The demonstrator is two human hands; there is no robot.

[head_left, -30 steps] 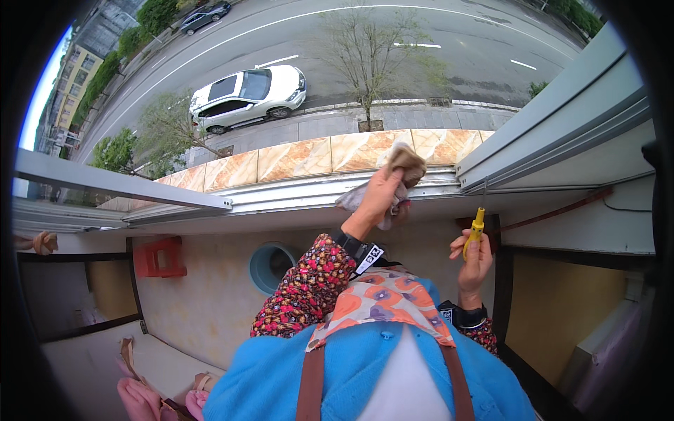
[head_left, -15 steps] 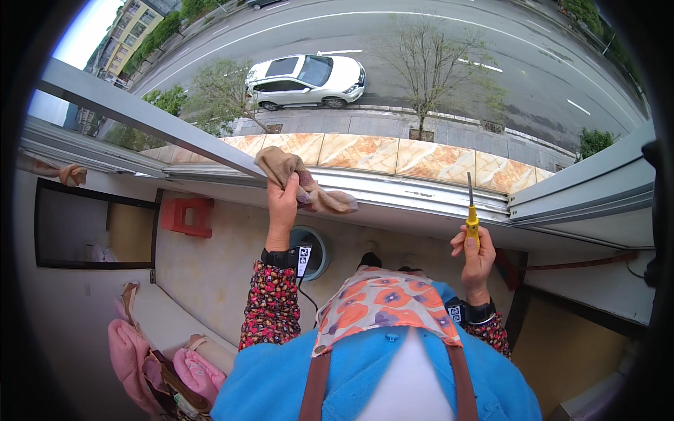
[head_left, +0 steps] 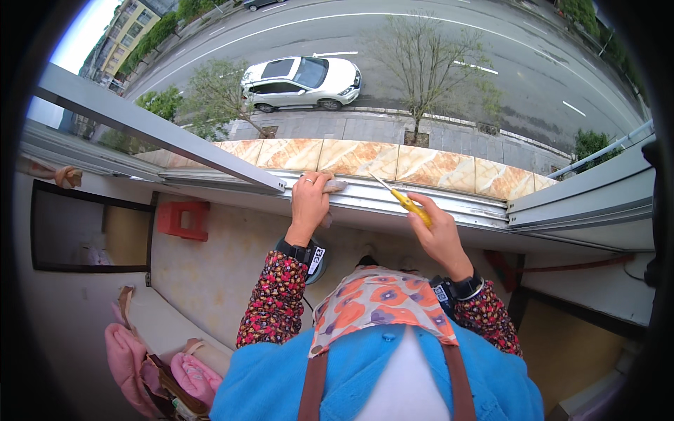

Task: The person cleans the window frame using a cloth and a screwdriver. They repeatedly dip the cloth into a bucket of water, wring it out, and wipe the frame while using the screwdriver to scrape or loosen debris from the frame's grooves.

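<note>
My left hand (head_left: 309, 203) is closed on a brownish cloth (head_left: 337, 186) and presses it onto the white window track (head_left: 449, 205). Most of the cloth is hidden under the hand; a bit sticks out past the fingers. In my right hand (head_left: 439, 235) is a screwdriver (head_left: 411, 205) with a yellow handle. Its thin metal shaft points up and left, above the track and toward the tiled ledge (head_left: 358, 158). To the left of my left hand, the end of the grey window sash (head_left: 210, 154) rests by the track.
A blue-grey bucket (head_left: 317, 268) stands on the floor, partly behind my left forearm. A red stool (head_left: 184, 219) is by the left wall, with pink bundles (head_left: 126, 361) at the lower left. Beyond the ledge, a street with a white car (head_left: 302, 83) lies below.
My left hand has lowered the hanging cloth onto the track and moved right. My right hand has come left with the screwdriver, which has tipped from upright to slanting left.
</note>
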